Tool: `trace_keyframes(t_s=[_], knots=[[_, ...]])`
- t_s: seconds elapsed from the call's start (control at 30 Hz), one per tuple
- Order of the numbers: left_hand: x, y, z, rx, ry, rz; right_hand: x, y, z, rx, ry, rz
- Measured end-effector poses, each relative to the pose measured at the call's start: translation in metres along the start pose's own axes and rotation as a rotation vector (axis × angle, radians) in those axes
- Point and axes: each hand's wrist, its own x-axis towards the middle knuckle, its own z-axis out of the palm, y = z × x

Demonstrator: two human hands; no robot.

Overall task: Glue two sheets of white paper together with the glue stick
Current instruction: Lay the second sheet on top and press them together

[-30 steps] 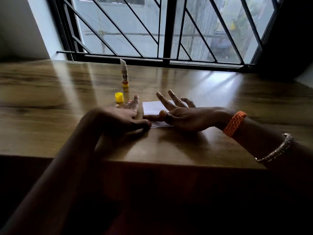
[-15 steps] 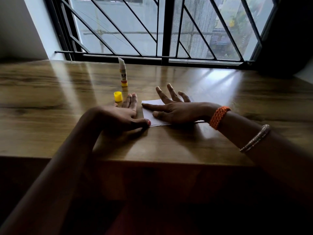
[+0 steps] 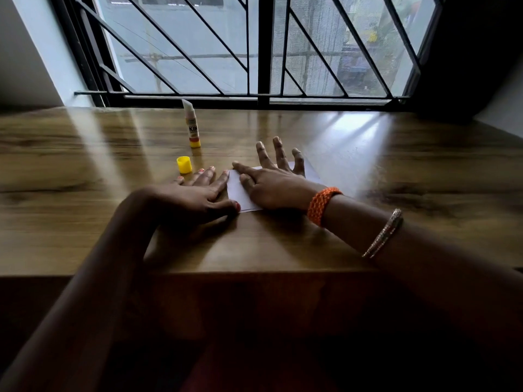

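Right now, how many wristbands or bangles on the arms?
2, both on the right arm: an orange woven wristband at the wrist, and a thin metallic bangle further up the forearm. The left wrist shows none.

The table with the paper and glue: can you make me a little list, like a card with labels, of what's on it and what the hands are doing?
surface: brown wooden table by a barred window
paper: white paper, flat, mostly under the right hand
glue: white and yellow glue stick, upright, uncapped
cap: small yellow cap, standing beside the stick, apart from it
left hand: flat, thumb at the paper's near corner
right hand: flat on the paper, fingers spread
wrist: orange woven band
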Motion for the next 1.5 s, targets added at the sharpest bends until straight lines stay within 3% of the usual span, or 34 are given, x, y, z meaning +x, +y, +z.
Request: trace_keyframes(t_s=[0.43,0.77,0.93,1.03,1.17,1.5], knots=[[0.001,-0.004,0.001,0.000,0.005,0.023,-0.024,0.088,-0.012,-0.048,-0.003,0.238],[-0.006,-0.002,-0.004,-0.084,0.008,0.073,-0.024,0.092,-0.012,-0.067,0.005,0.195],[-0.013,0.031,-0.020,-0.341,0.332,0.345,-0.030,0.084,-0.014,-0.043,-0.053,0.200],[0.000,0.068,-0.020,-0.261,0.333,0.404,-0.040,0.078,-0.013,-0.076,-0.060,0.186],[0.025,0.087,-0.006,-0.073,0.209,0.326,-0.062,0.070,-0.005,-0.039,-0.044,0.198],[0.022,0.087,0.009,-0.103,0.378,0.100,-0.061,0.057,-0.006,-0.161,-0.003,0.203]])
